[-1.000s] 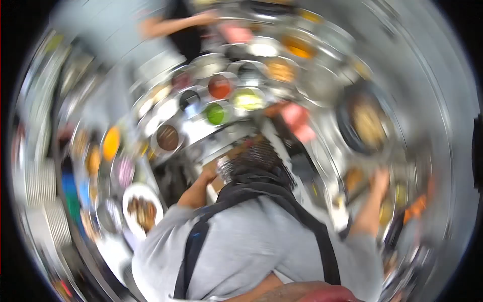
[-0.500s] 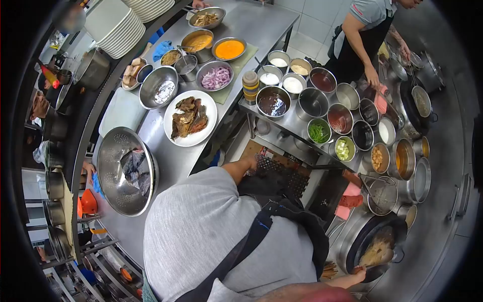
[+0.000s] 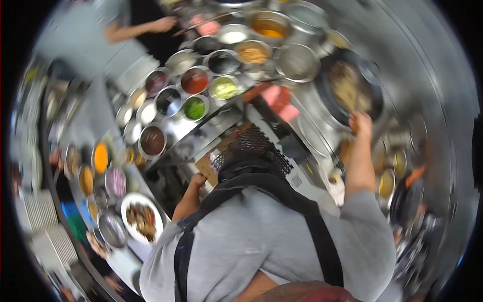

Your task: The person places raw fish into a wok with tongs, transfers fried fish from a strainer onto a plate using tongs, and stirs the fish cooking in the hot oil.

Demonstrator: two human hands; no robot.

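Pale, brownish food (image 3: 343,94) is held in the wok (image 3: 326,98), which is set at the far right of the surface, ahead of the right arm. By the near rim of the wok, the fingers of the right hand (image 3: 360,122) are curled tight, apparently around a slim tool (image 3: 356,99) that reaches into the food; the grip is blurred. If the tool is swept too hard towards the rim, food could be tipped out, and the knuckles could be burned if the metal is hot; no flame can be made out.

Beside the wok lie a strainer (image 3: 298,63) and pink cloths (image 3: 272,95). Greens (image 3: 194,107) and red sauce (image 3: 194,80) are held in pots packed closely, so a spill could be caused by one knock.

The left hand (image 3: 197,181) is held low, its fingers partly hidden; whether anything is grasped cannot be told. Further left, a plate (image 3: 135,198) of browned pieces is seen. A co-worker's hand (image 3: 163,24) is stretched near the far pots.
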